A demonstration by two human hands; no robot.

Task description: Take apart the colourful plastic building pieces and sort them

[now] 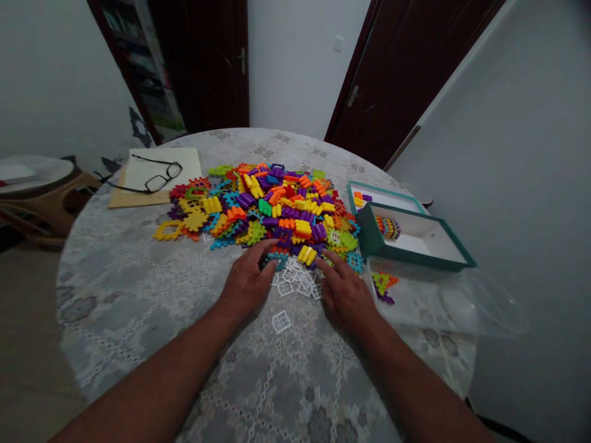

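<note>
A heap of colourful plastic building pieces (295,209) lies on the table, mostly yellow, purple, orange and blue. My left hand (247,280) rests at its near edge, thumb and forefinger apart, beside a teal notched piece (278,259). Across from it, my right hand (345,290) has its fingers stretched toward the heap, close to a yellow ribbed piece (307,255). Neither hand visibly grips anything. Between the hands are several small white window-shaped pieces (295,280). One more white window piece (281,322) lies apart, nearer to me.
On the right stand a green-edged box (415,258) and its lid (388,198), each with some pieces inside. A clear plastic container (425,307) holds a few pieces. Eyeglasses (157,183) lie on papers (180,157) at the left. A patterned cloth (258,381) covers the round table.
</note>
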